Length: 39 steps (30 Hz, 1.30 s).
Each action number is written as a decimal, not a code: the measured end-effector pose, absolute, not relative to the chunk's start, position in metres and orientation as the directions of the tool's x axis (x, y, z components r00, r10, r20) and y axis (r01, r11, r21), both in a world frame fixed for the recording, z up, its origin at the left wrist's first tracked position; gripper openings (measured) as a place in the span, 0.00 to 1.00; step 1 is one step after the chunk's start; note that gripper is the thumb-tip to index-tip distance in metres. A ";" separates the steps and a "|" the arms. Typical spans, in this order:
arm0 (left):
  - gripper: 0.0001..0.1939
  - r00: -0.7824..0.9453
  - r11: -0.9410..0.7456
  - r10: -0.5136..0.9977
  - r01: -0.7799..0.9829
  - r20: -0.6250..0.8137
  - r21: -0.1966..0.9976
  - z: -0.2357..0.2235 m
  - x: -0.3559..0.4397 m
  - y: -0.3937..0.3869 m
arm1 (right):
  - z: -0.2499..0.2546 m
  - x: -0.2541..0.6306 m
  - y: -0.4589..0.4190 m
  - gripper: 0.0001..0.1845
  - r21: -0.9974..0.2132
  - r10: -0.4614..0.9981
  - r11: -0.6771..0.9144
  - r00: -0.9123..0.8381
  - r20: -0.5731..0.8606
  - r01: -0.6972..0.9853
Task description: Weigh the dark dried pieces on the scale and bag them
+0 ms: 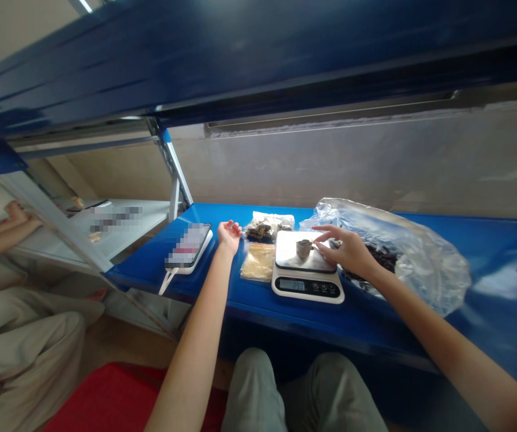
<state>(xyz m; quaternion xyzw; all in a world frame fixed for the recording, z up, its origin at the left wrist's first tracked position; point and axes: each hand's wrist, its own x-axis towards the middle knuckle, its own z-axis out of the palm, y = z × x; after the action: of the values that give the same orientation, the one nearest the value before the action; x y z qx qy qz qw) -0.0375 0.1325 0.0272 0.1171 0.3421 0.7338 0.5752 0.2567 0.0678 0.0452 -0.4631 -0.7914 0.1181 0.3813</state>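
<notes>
A small brownish cup point(303, 249) with dark bits in it stands on the steel plate of a white kitchen scale point(280, 287), whose display is lit. My right hand point(345, 249) reaches over the plate from the right. Its thumb and a finger come together in a pinch close to the cup's rim, while another finger stretches out above; anything between the tips is too small to make out. Left of the scale, my left hand point(230, 235) is raised palm up beside the small bags. Its fingers are loosely curled and apart, with nothing visible in them.
Behind my right hand lies a large clear plastic bag point(433, 264) with dark strips point(382, 258). A flat bag of yellowish material point(257, 263) and a bag of dark pieces point(267, 225) sit left of the scale. A phone point(191, 245) lies further left. A blue shelf point(258, 66) hangs overhead.
</notes>
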 end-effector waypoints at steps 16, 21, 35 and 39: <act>0.06 -0.332 -0.113 0.919 -0.736 -0.211 0.667 0.029 -0.038 0.132 | 0.048 0.251 0.066 0.18 -0.595 0.817 0.560 -0.265 0.513 0.576; 0.07 -0.329 -0.114 0.922 -0.735 -0.205 0.669 0.029 -0.038 0.131 | 0.050 0.252 0.067 0.16 -0.654 0.817 0.532 -0.123 0.563 0.538; 0.07 -0.320 -0.107 0.926 -0.732 -0.201 0.673 0.028 -0.040 0.131 | 0.056 0.280 0.073 0.20 -0.512 0.840 0.215 0.110 0.531 0.832; 0.07 -0.325 -0.108 0.924 -0.727 -0.200 0.678 0.029 -0.040 0.131 | 0.056 0.281 0.071 0.15 -0.447 0.874 0.112 0.126 0.469 0.887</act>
<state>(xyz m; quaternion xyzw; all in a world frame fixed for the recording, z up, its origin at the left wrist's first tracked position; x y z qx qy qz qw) -0.0396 0.1309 0.0287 0.1385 0.3569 0.7315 0.5643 0.2809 0.0708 0.0557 -0.6661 -0.6611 -0.0095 0.3452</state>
